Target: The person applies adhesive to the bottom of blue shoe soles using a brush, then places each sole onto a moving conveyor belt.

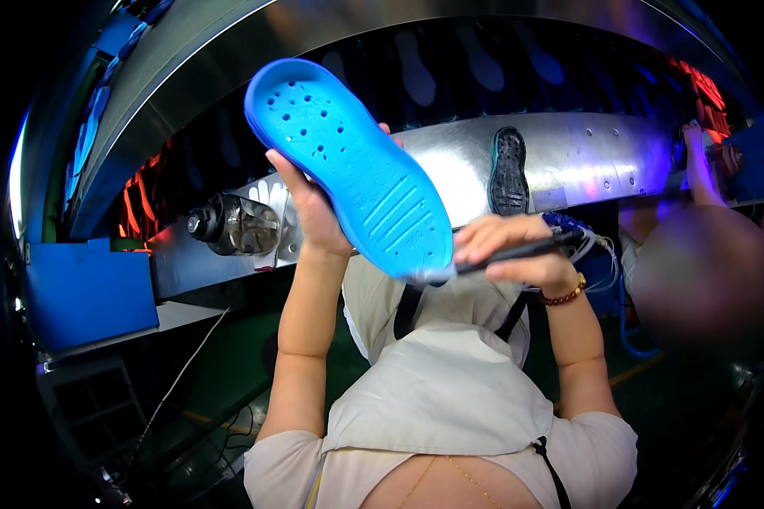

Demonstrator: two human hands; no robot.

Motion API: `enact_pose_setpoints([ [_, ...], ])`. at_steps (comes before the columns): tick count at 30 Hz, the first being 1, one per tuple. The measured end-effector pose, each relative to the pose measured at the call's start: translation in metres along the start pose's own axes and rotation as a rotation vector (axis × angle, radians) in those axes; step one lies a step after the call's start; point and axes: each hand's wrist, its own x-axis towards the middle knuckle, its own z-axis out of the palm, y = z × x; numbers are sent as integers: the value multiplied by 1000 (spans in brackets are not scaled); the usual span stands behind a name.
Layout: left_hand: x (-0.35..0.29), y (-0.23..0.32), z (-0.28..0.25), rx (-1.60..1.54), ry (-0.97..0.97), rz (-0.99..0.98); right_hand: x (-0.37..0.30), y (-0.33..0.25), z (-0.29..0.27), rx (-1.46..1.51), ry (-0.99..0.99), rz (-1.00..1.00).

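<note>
A bright blue shoe sole [356, 174], with small holes in its upper part and raised ribs lower down, is held up tilted in front of me. My left hand [318, 208] grips it from behind and along its left edge, with fingertips showing past the right edge. My right hand [518, 246] is closed round a brush [526, 249] with a dark handle. The pale, motion-blurred brush tip touches or nearly touches the sole's lower end. Beyond my right hand, a black sole [509, 172] with a green edge lies on the metal worktop [569, 157].
A large dark-capped bottle [233, 225] stands at the left, beside white gloves [272, 212]. Behind the worktop a dark belt [356, 68] carries several soles. A blue box [89, 293] sits far left. At the right another person [705, 178] works, near white cables [598, 254].
</note>
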Motion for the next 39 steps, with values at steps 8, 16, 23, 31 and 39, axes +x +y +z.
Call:
enact_pose_setpoints([
  [8,-22,-24,17,-37,91,35,8,6,33,545,428,62],
  [16,-21,-29,11,-81,78,-98,8,-15,23,163,293,83],
  [23,-14,-24,4,-150,60,-109,26,-28,9,-252,74,27],
  [31,-3,-13,-1,-170,-4,-382,21,-40,10,-312,-199,-21],
  [39,-2,-7,22,199,65,-779,22,-51,-16,-521,-404,55],
])
